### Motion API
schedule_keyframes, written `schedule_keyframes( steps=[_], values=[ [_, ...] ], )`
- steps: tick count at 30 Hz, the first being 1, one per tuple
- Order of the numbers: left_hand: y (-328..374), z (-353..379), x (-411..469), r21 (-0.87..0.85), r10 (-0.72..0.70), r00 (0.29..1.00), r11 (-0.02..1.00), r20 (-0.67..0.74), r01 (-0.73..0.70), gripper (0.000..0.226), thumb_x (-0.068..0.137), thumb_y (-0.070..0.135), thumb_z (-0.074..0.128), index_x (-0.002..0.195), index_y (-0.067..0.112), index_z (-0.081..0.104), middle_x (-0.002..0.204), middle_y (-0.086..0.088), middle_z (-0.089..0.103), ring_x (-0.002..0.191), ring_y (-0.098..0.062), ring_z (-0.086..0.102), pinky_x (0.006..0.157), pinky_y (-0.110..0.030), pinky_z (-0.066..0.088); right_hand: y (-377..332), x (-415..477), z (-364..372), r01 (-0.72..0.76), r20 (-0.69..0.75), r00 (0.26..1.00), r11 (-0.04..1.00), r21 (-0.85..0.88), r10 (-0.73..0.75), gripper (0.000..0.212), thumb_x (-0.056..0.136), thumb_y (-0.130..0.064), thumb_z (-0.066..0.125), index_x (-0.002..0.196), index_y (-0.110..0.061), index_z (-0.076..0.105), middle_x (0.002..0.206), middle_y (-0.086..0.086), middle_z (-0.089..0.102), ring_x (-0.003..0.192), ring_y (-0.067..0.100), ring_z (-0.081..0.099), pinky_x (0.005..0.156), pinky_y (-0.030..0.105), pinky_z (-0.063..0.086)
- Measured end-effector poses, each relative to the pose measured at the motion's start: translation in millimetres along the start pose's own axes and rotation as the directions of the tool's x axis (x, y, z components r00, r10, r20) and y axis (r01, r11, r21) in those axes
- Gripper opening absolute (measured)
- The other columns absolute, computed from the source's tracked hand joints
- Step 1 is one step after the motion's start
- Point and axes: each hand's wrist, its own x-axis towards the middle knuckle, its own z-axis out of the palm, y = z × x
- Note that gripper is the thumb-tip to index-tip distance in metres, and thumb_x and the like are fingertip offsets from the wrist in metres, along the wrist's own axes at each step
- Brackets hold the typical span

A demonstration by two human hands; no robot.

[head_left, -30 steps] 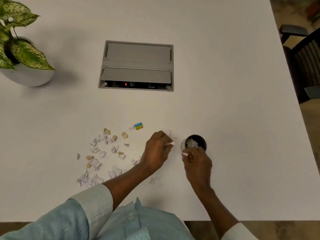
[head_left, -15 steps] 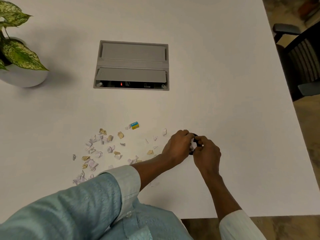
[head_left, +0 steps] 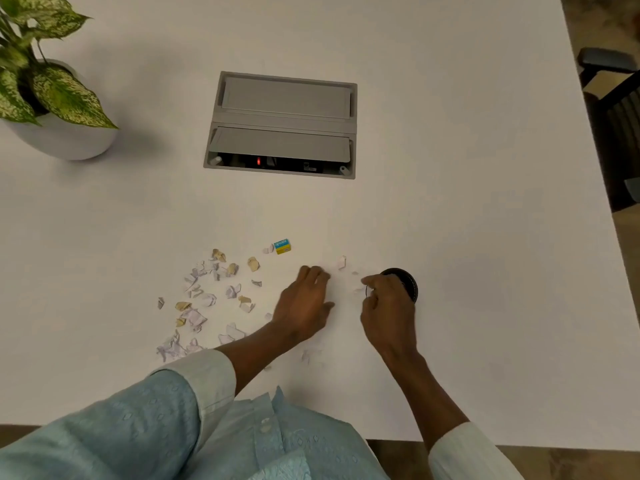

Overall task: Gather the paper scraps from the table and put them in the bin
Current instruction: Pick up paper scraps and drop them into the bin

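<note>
Several crumpled white and tan paper scraps (head_left: 207, 299) lie scattered on the white table (head_left: 485, 237), left of my hands. One white scrap (head_left: 341, 262) and a few tiny bits (head_left: 358, 290) sit between my hands. The bin (head_left: 410, 284) is a small round black cup, partly hidden behind my right hand. My left hand (head_left: 304, 301) rests palm down with its fingertips on the table, nothing visible in it. My right hand (head_left: 388, 306) is at the bin's left rim, index finger pointing left and the other fingers curled. What those fingers hold is hidden.
A small blue and yellow box (head_left: 282, 246) lies just beyond the scraps. A grey cable hatch (head_left: 282, 124) is set into the table further back. A potted plant (head_left: 45, 98) stands at the far left. A dark chair (head_left: 616, 116) is past the table's right edge.
Both hands were together over the bin half a second ago. My left hand has since moved left and down onto the table, and my right hand has drawn slightly off the bin.
</note>
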Motion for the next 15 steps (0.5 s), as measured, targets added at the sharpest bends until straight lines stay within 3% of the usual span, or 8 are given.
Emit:
schedule_keyframes(
  steps=[3, 7, 9, 12, 15],
  values=[
    [-32.9, 9.2, -8.2, 0.129, -0.09, 0.992, 0.989, 0.086, 0.078, 0.092, 0.085, 0.054, 0.077, 0.152, 0.008, 0.034, 0.159, -0.013, 0.036, 0.143, -0.033, 0.039, 0.104, -0.044, 0.054, -3.7, 6.7, 24.6, 0.072, 0.184, 0.981, 0.996, -0.059, -0.06, 0.038, 0.091, -0.005, 0.059, 0.129, -0.013, 0.061, 0.125, 0.009, 0.058, 0.112, 0.026, 0.059, 0.094, 0.039, 0.052],
    [-53.0, 20.3, -12.1, 0.198, -0.082, 0.99, 0.979, 0.113, 0.058, 0.116, 0.078, 0.063, 0.079, 0.158, 0.004, 0.019, 0.168, -0.019, 0.02, 0.149, -0.037, 0.031, 0.114, -0.047, 0.046, -10.0, 19.1, 55.6, 0.177, 0.346, 0.935, 0.95, -0.257, -0.08, 0.059, 0.09, -0.009, 0.059, 0.146, -0.014, 0.042, 0.141, 0.013, 0.043, 0.13, 0.03, 0.044, 0.095, 0.036, 0.051],
    [-52.8, 25.8, -10.3, 0.206, -0.065, 0.99, 0.978, 0.124, 0.038, 0.122, 0.078, 0.068, 0.077, 0.16, 0.004, 0.013, 0.17, -0.02, 0.014, 0.152, -0.038, 0.026, 0.118, -0.048, 0.041, -11.9, 29.2, 65.5, 0.194, 0.38, 0.924, 0.92, -0.342, -0.054, 0.072, 0.086, -0.012, 0.065, 0.15, -0.015, 0.033, 0.151, 0.017, 0.032, 0.137, 0.033, 0.036, 0.092, 0.037, 0.052],
    [-44.7, 34.7, -5.1, 0.199, -0.037, 0.987, 0.98, 0.156, 0.006, 0.123, 0.08, 0.076, 0.068, 0.162, 0.007, 0.008, 0.172, -0.019, 0.008, 0.156, -0.039, 0.019, 0.122, -0.05, 0.034, -12.0, 43.8, 74.4, 0.204, 0.413, 0.911, 0.867, -0.455, 0.002, 0.093, 0.082, -0.021, 0.074, 0.157, -0.014, 0.019, 0.162, 0.024, 0.013, 0.148, 0.04, 0.02, 0.108, 0.045, 0.044],
    [-35.3, 44.8, -3.2, 0.158, -0.008, 0.983, 0.987, 0.182, -0.021, 0.115, 0.085, 0.07, 0.067, 0.163, 0.01, 0.006, 0.172, -0.017, 0.009, 0.158, -0.038, 0.016, 0.125, -0.049, 0.028, -9.8, 49.7, 79.9, 0.179, 0.405, 0.913, 0.85, -0.495, 0.044, 0.091, 0.087, -0.021, 0.068, 0.159, -0.016, 0.012, 0.165, 0.026, 0.005, 0.152, 0.044, 0.012, 0.113, 0.05, 0.038]
  ],
)
